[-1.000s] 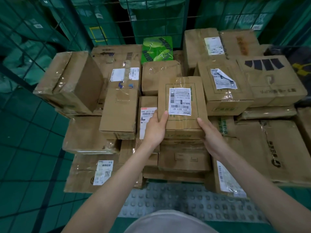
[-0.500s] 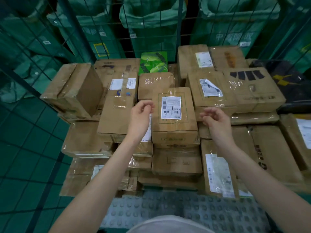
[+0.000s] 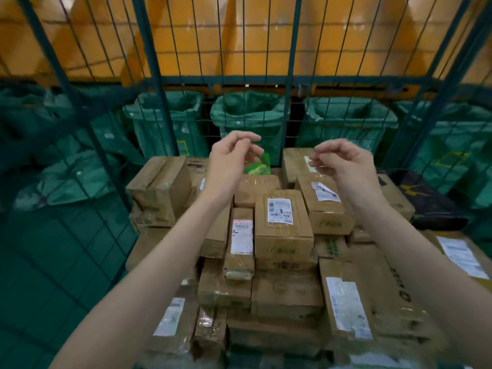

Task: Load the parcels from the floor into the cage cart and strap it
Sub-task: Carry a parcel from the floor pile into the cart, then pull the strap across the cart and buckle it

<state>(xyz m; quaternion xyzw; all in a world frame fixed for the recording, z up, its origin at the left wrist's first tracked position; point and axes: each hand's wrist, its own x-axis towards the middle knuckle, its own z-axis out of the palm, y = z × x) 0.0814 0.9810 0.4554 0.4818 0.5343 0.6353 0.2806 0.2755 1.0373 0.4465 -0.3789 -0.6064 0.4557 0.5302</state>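
Observation:
Several brown cardboard parcels are stacked inside the green wire cage cart [image 3: 288, 75]. On top in the middle lies a taped parcel with a white barcode label [image 3: 282, 222]. My left hand [image 3: 229, 161] is raised above the stack with its fingers loosely curled, holding nothing. My right hand [image 3: 343, 166] hovers at the same height, fingers also loosely curled and empty. Neither hand touches a parcel. A small green package [image 3: 258, 166] peeks out behind my left hand.
Green sacks [image 3: 250, 115] hang open behind the cage's back mesh, with orange panels above them. The left mesh wall [image 3: 80, 155] and right mesh wall [image 3: 452, 102] close in the stack. A dark bag [image 3: 426, 198] lies at the right.
Both hands let go of the labelled parcel on top of the stack and rose above it. My view tilted upward toward the cage's back wall.

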